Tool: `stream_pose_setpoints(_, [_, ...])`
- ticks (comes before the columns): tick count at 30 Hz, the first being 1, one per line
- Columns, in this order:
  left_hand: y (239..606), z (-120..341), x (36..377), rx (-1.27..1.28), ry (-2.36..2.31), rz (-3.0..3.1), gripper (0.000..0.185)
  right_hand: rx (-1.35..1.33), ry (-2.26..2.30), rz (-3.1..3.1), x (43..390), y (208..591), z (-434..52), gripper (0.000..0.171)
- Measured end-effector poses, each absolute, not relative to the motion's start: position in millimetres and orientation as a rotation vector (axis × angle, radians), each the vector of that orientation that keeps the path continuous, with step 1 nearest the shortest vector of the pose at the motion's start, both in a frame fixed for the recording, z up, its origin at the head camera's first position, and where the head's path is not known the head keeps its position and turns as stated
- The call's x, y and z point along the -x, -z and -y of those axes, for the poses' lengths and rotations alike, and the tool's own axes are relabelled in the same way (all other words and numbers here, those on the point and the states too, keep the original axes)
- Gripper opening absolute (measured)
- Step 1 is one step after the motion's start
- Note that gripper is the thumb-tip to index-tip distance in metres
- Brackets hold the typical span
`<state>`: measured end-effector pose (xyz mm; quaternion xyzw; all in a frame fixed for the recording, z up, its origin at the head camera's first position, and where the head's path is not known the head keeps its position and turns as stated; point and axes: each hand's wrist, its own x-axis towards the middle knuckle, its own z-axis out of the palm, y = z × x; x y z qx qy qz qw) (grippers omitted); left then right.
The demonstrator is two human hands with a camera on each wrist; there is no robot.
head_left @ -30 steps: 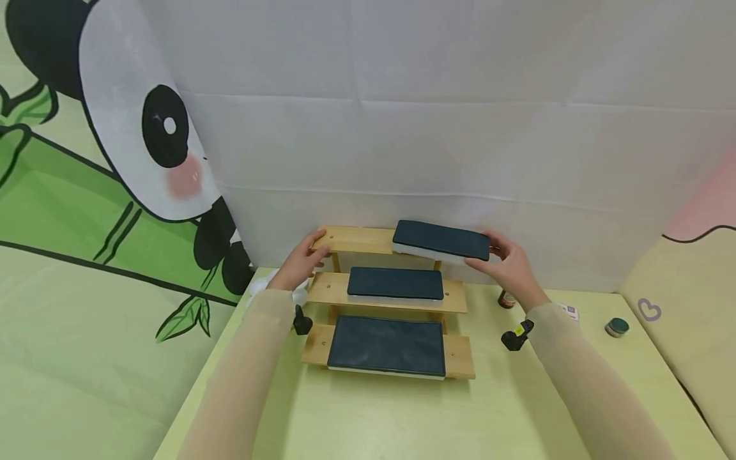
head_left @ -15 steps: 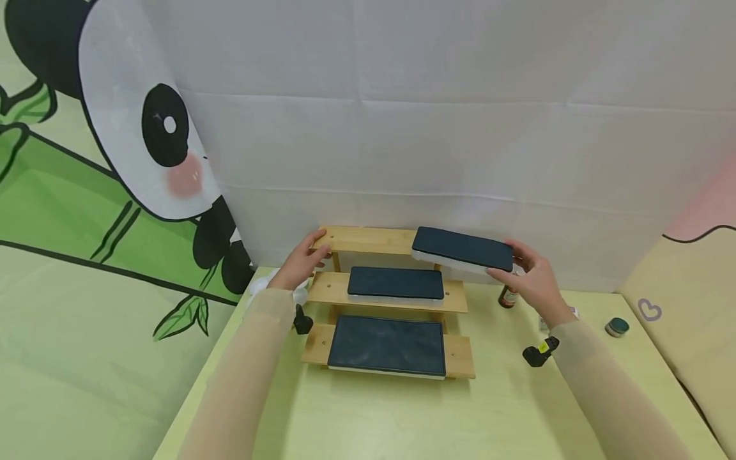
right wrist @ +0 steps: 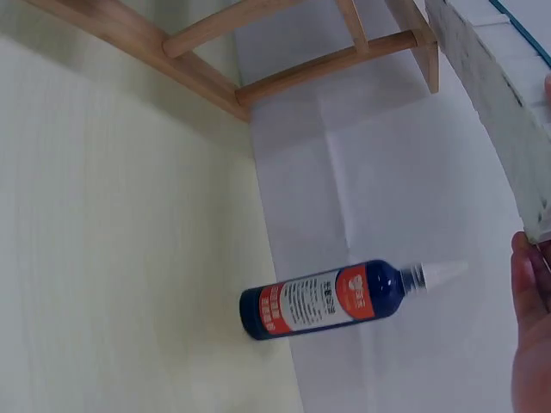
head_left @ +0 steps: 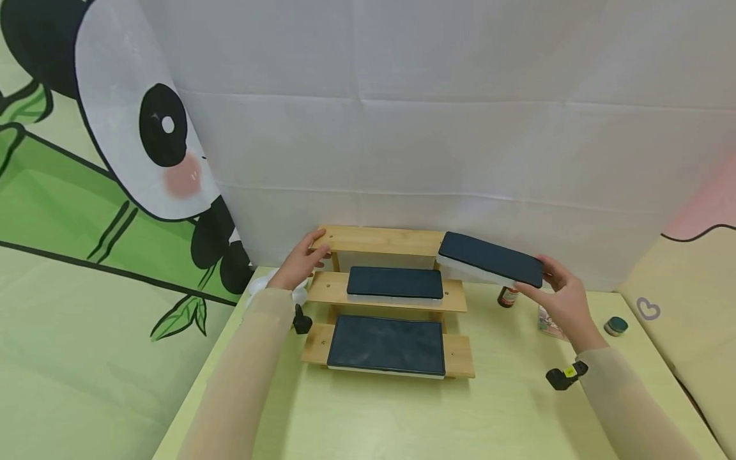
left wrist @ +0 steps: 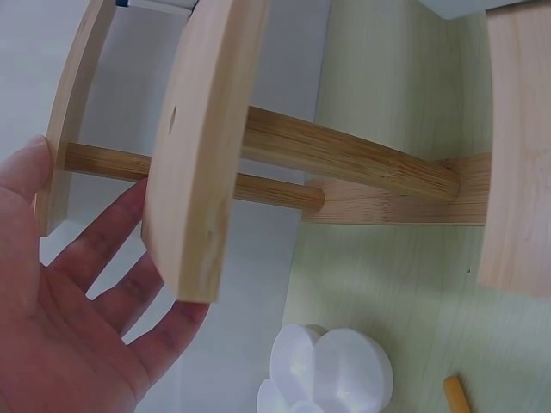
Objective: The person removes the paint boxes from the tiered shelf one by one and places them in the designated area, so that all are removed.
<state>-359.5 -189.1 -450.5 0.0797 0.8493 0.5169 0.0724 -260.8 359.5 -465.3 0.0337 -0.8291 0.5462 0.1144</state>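
Observation:
A three-tier wooden shelf (head_left: 379, 240) stands at the back of the table. My left hand (head_left: 315, 253) grips the left end of its top plank (left wrist: 194, 146), thumb on top and fingers (left wrist: 129, 232) beneath. My right hand (head_left: 549, 276) holds a dark-topped block with a white base (head_left: 491, 259) by its right end. The block hangs tilted in the air, its left end just at the top plank's right end. Its pale side (right wrist: 499, 103) shows in the right wrist view. A second block (head_left: 395, 282) lies on the middle tier and a larger one (head_left: 386, 345) on the bottom tier.
A small blue bottle with a red label (right wrist: 331, 299) stands by the backdrop right of the shelf, below the held block (head_left: 507, 297). A card (head_left: 549, 322) and a round dark jar (head_left: 616, 326) lie farther right. A white flower-shaped object (left wrist: 331, 372) sits left of the shelf.
My right hand has drawn the dark-topped block off the top plank to the right and slightly down. The left hand has stayed on the shelf's left end.

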Motion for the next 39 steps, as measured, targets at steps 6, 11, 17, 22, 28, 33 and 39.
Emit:
stream_pose_setpoints(6, [450, 189, 359, -0.232, -1.549, -2.555, 0.065, -0.065, -1.573, 2.409, 248, 476, -374, 0.066])
stream_pose_setpoints(11, [451, 189, 360, -0.222, -1.564, -2.541, 0.064, 0.011, -1.565, 2.381, 238, 484, -383, 0.07])
stream_pose_setpoints(17, [452, 189, 361, -0.226, -1.57, -2.537, 0.065, 0.015, -1.574, 2.344, 225, 489, -393, 0.07])
stream_pose_setpoints(22, [452, 189, 362, -0.216, -1.577, -2.529, 0.066, 0.028, -1.58, 2.325, 215, 498, -400, 0.07])
stream_pose_setpoints(28, [452, 189, 362, -0.203, -1.582, -2.53, 0.065, 0.1, -1.553, 2.363, 203, 516, -407, 0.069])
stream_pose_setpoints(33, [452, 188, 362, -0.202, -1.58, -2.533, 0.066, 0.148, -1.55, 2.367, 197, 531, -406, 0.069])
stream_pose_setpoints(39, [454, 188, 364, -0.207, -1.574, -2.544, 0.066, 0.286, -1.528, 2.443, 189, 541, -403, 0.079])
